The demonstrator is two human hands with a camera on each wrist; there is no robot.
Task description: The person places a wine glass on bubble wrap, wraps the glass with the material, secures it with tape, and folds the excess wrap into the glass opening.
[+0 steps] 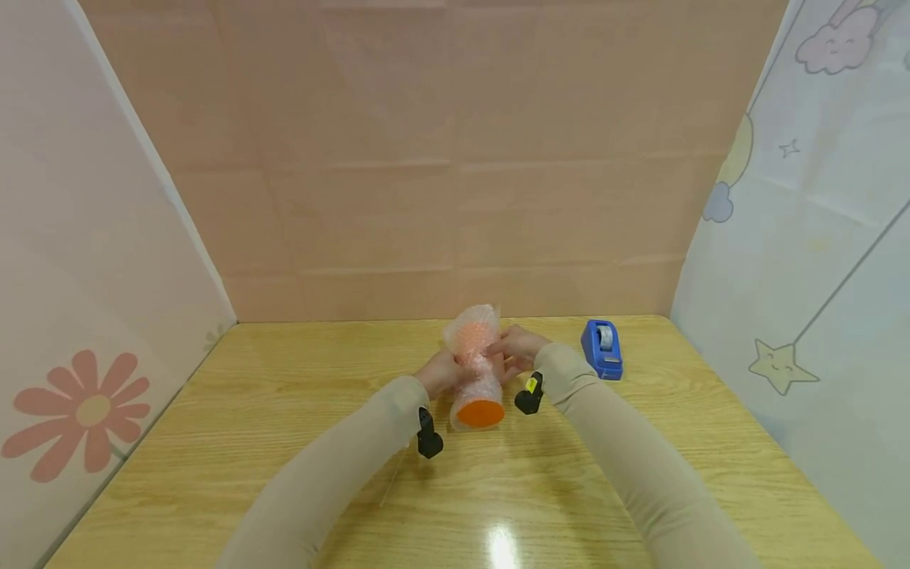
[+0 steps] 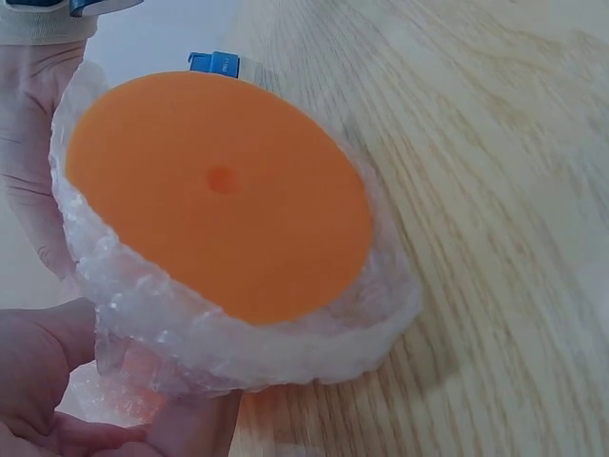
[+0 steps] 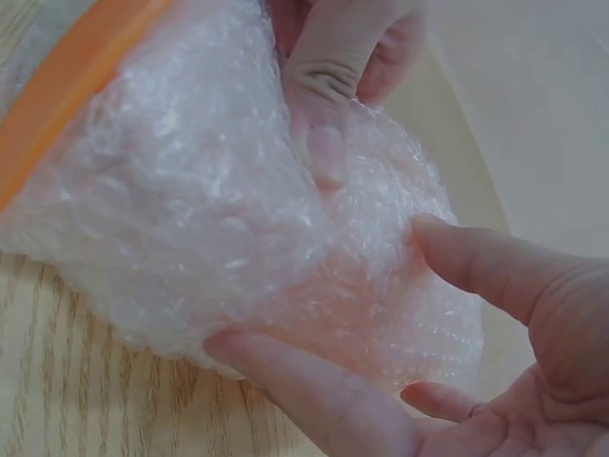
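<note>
On the desk point(image 1: 284, 379), the left hand point(image 1: 440, 373) holds bubble wrap point(image 3: 190, 181) around an orange thing point(image 2: 266, 228); the right hand point(image 1: 517, 348), spread, touches it. Wrapping seems underway; next probably needs tape point(image 1: 605, 338).

I see the orange round-ended object point(image 1: 480, 413) in clear bubble wrap point(image 1: 472, 340) between left hand point(image 1: 441, 373) and right hand point(image 1: 524, 344). On the wooden table point(image 1: 320, 356), the blue plastic tape dispenser point(image 1: 602, 352) is to their right; the beige creased backdrop point(image 1: 455, 158) stands behind.
</note>
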